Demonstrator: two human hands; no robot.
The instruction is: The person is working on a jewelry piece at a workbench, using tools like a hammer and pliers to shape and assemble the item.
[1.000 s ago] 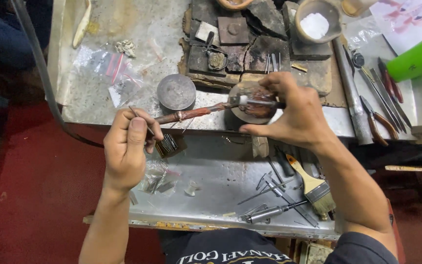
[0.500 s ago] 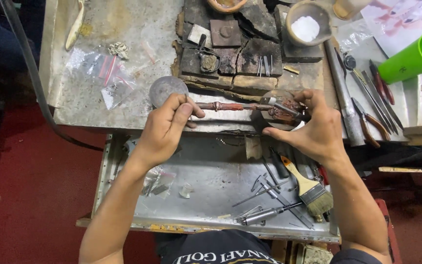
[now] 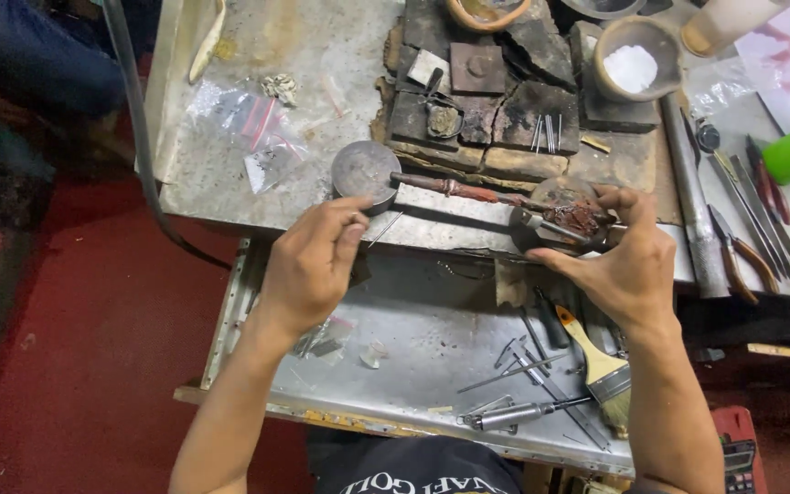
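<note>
Presently: right hand clamped on a round dark block with reddish lump. Left hand, at nine o'clock, pinching a thin pin; metal disc just above

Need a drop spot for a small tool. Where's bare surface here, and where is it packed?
Free: the metal tray middle, between the left hand and the paintbrush; also the bench top between the plastic bags and the charred blocks. Crowded: around the right hand, the tray's right side, and the pliers at far right.
</note>
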